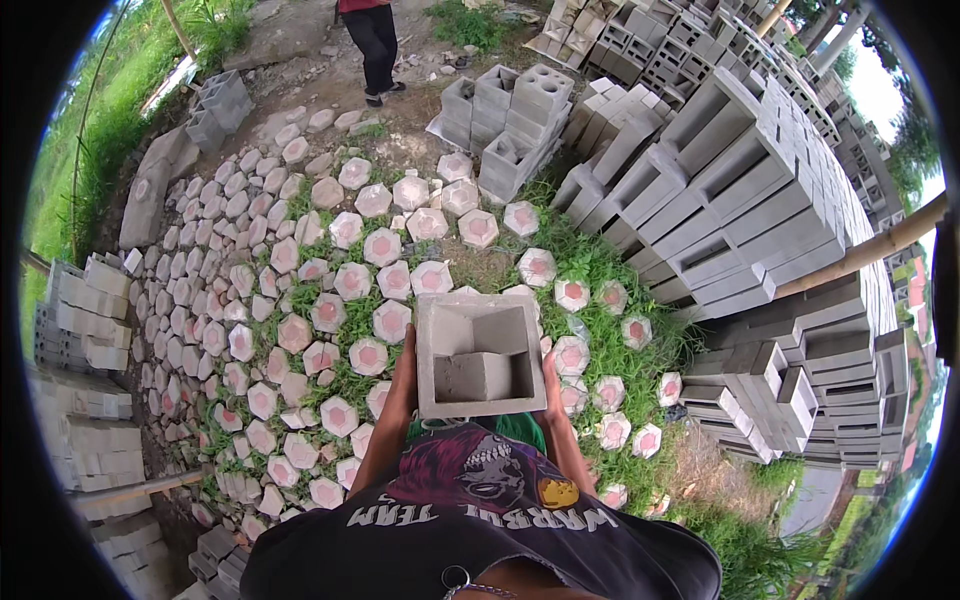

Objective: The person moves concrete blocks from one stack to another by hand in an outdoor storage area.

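I carry a square hollow concrete block [482, 408] in front of my body, its open side facing up. Its light grey walls surround a deep hollow, and part of the inside is in shadow. My left hand [407, 372] presses against the block's left side, and my right hand [551, 382] against its right side. Both hands show mostly edge-on, so the fingertips under or behind the block are hidden.
Hexagonal pavers [381, 247] with reddish centres cover the grassy ground ahead and left. Tall stacks of hollow blocks [740, 190] stand right, crossed by a wooden pole [870, 250]. More blocks [85, 310] line the left. A person [373, 45] stands at the far end.
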Tool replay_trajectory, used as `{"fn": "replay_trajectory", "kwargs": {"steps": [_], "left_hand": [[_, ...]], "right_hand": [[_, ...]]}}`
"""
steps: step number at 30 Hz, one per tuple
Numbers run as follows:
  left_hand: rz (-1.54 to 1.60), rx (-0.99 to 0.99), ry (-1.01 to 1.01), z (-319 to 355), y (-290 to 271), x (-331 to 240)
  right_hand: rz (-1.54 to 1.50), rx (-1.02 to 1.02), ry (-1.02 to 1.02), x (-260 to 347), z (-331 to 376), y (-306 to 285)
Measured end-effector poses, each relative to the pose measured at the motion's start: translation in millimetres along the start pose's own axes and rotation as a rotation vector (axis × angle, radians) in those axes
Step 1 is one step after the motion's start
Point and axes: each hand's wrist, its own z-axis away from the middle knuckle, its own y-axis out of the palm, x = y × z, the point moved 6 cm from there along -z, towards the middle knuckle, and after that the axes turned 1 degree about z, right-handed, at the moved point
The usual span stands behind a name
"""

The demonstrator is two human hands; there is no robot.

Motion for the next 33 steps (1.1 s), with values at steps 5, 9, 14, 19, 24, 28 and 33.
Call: {"fn": "replay_trajectory", "kwargs": {"steps": [5,9,14,19,24,28,33], "left_hand": [[0.029,-0.066,0.127,-49,51,-55],[0.024,-0.054,0.177,-82,72,-76],[-0.025,-0.067,0.133,-119,90,-92],[-0.081,-0.006,0.06,-167,120,-118],[-0.156,0.09,-0.026,-225,139,-158],[-0.231,0.185,-0.093,-278,147,-201],[-0.315,0.289,-0.151,-337,143,-265]], "right_hand": [[-0.049,0.068,-0.01,77,-82,11],[-0.086,0.096,0.121,112,-115,12],[-0.105,0.015,0.055,128,-139,2],[-0.125,-0.06,0.025,149,-164,-4],[-0.154,-0.148,-0.087,171,-193,12],[-0.22,-0.206,-0.188,184,-226,38],[-0.272,-0.282,-0.299,197,-286,91]]}}
